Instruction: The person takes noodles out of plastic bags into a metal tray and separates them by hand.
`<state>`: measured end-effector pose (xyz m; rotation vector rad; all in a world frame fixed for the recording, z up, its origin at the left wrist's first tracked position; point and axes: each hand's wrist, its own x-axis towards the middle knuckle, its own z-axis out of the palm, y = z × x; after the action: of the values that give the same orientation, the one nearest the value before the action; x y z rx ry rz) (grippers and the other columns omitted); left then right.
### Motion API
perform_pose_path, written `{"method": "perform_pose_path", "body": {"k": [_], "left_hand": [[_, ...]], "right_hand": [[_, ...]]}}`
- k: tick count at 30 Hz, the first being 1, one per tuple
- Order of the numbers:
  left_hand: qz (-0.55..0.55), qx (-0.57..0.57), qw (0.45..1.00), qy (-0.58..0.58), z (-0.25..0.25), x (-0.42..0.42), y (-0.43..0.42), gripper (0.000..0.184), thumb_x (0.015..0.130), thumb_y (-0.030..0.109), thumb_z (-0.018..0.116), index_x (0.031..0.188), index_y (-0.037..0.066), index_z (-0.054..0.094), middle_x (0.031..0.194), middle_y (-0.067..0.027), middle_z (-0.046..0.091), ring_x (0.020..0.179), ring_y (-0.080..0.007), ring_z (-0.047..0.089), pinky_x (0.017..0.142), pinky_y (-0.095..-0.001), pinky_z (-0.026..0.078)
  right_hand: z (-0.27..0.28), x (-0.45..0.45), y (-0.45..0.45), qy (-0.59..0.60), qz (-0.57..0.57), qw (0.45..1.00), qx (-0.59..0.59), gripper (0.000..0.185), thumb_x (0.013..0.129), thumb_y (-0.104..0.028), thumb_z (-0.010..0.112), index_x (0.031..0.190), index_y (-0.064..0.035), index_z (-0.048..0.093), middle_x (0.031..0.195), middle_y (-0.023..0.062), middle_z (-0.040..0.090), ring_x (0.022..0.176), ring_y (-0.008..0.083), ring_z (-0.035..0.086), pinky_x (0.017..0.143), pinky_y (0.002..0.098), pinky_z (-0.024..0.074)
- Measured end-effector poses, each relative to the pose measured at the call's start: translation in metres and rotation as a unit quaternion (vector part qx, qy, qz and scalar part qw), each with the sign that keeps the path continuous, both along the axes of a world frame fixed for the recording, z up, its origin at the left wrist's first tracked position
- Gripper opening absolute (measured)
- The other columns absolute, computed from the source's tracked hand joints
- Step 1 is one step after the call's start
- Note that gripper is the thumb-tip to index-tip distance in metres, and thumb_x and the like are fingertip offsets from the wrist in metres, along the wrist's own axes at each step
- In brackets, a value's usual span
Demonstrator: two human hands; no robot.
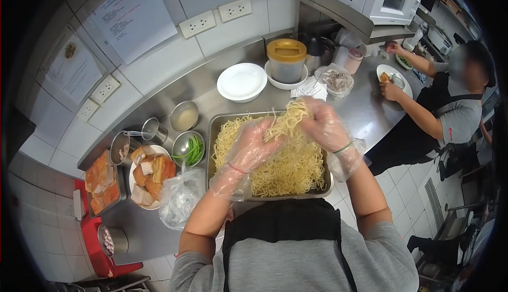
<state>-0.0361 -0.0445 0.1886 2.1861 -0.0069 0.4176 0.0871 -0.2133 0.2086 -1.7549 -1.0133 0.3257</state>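
Observation:
Both my hands wear clear plastic gloves, held at the wrists by rubber bands. A clump of yellow noodles is lifted between them over a metal tray heaped with more noodles. My left hand is closed on the near left side of the clump, low over the tray. Higher up, my right hand grips the clump from the right. Loose strands hang between the two hands. The fingertips are partly hidden by noodles and glove plastic.
Left of the tray are a bowl of green beans, a plate of browned meat pieces and a plastic bag. White plates and a yellow-lidded container stand behind. At right, a co-worker handles a plate of food.

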Motion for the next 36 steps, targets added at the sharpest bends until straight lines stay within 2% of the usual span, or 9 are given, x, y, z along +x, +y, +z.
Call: {"method": "perform_pose_path", "body": {"k": [4,9,13,17,20,25,29,32,36], "left_hand": [[0.026,0.074,0.995,0.058,-0.005,0.0,0.015,0.042,0.078,0.02,0.073,0.114,0.001,0.064,0.096,-0.0172,0.07,0.084,-0.0273,0.067,0.08,-0.0353,0.051],[0.029,-0.011,0.999,-0.023,-0.035,-0.006,0.012,0.059,0.078,0.022,0.076,0.128,0.001,0.054,0.113,-0.0153,0.066,0.105,-0.0269,0.064,0.092,-0.038,0.048],[-0.036,-0.106,0.993,-0.047,-0.005,0.004,-0.008,0.06,0.081,0.017,0.073,0.133,0.0,0.049,0.117,-0.0108,0.064,0.106,-0.0219,0.061,0.093,-0.0358,0.046],[-0.017,-0.217,0.975,-0.045,-0.013,0.007,-0.005,0.039,0.085,0.015,0.068,0.118,-0.002,0.059,0.101,-0.014,0.068,0.091,-0.0209,0.064,0.081,-0.0331,0.049],[0.046,-0.141,0.987,0.065,-0.046,-0.006,0.023,0.03,0.082,0.011,0.067,0.109,-0.002,0.062,0.092,-0.0139,0.068,0.082,-0.0212,0.064,0.076,-0.0323,0.05],[0.17,-0.051,0.984,0.004,-0.1,-0.026,0.051,0.03,0.074,0.006,0.071,0.101,-0.002,0.064,0.081,-0.0121,0.064,0.073,-0.0194,0.06,0.071,-0.0301,0.049],[0.181,-0.075,0.98,-0.027,-0.086,-0.029,0.049,0.032,0.072,0.002,0.069,0.103,0.001,0.063,0.082,-0.01,0.062,0.072,-0.0169,0.059,0.069,-0.0299,0.049],[0.161,-0.091,0.982,-0.047,-0.054,-0.029,0.037,0.035,0.072,0.003,0.068,0.106,0.003,0.063,0.083,-0.01,0.061,0.073,-0.0185,0.058,0.07,-0.0307,0.049],[0.183,0.083,0.978,-0.061,-0.016,-0.032,0.032,0.041,0.07,0.005,0.067,0.111,0.004,0.061,0.085,-0.0112,0.059,0.074,-0.0234,0.059,0.072,-0.033,0.05]], "right_hand": [[0.021,0.006,-0.006,0.17,0.021,0.976,0.134,0.023,0.08,0.002,0.055,0.102,-0.0015,0.06,0.094,0.0017,0.064,0.084,0.0079,0.059,0.075,0.0254,0.0494],[0.006,0.014,0.003,0.356,0.074,0.907,0.215,0.031,0.084,-0.003,0.066,0.113,-0.0034,0.056,0.103,0.0037,0.063,0.092,0.0111,0.06,0.078,0.0242,0.0498],[0.034,-0.002,0.016,0.29,0.04,0.955,0.039,0.03,0.086,-0.01,0.07,0.113,-0.006,0.057,0.104,0.0017,0.061,0.092,0.0097,0.057,0.081,0.0249,0.0491],[0.044,0.007,0.014,0.276,0.101,0.938,0.184,0.026,0.092,-0.016,0.065,0.115,-0.0075,0.057,0.106,0.0015,0.06,0.094,0.009,0.057,0.084,0.0268,0.0485],[0.056,0.013,-0.004,0.167,0.017,0.983,0.069,0.03,0.091,-0.017,0.066,0.118,-0.007,0.057,0.105,0.0012,0.059,0.094,0.0105,0.058,0.083,0.0278,0.0497],[-0.016,0.033,-0.022,0.043,0.002,0.987,-0.152,0.039,0.084,-0.021,0.072,0.119,-0.0077,0.061,0.091,0.0027,0.062,0.09,0.0104,0.057,0.082,0.0273,0.0476],[-0.078,-0.005,-0.01,-0.051,0.043,0.975,-0.213,0.042,0.082,-0.024,0.068,0.119,-0.008,0.06,0.104,0.0161,0.067,0.098,0.0317,0.064,0.085,0.0401,0.0505],[-0.134,-0.01,-0.001,-0.126,0.055,0.965,-0.223,0.044,0.08,-0.019,0.064,0.123,-0.0094,0.058,0.11,0.0192,0.065,0.107,0.0364,0.061,0.09,0.0426,0.0488],[-0.069,0.009,-0.02,-0.006,0.049,0.983,-0.176,0.035,0.079,-0.012,0.065,0.113,-0.0082,0.06,0.108,0.0082,0.064,0.094,0.023,0.062,0.085,0.0346,0.0496]]}}
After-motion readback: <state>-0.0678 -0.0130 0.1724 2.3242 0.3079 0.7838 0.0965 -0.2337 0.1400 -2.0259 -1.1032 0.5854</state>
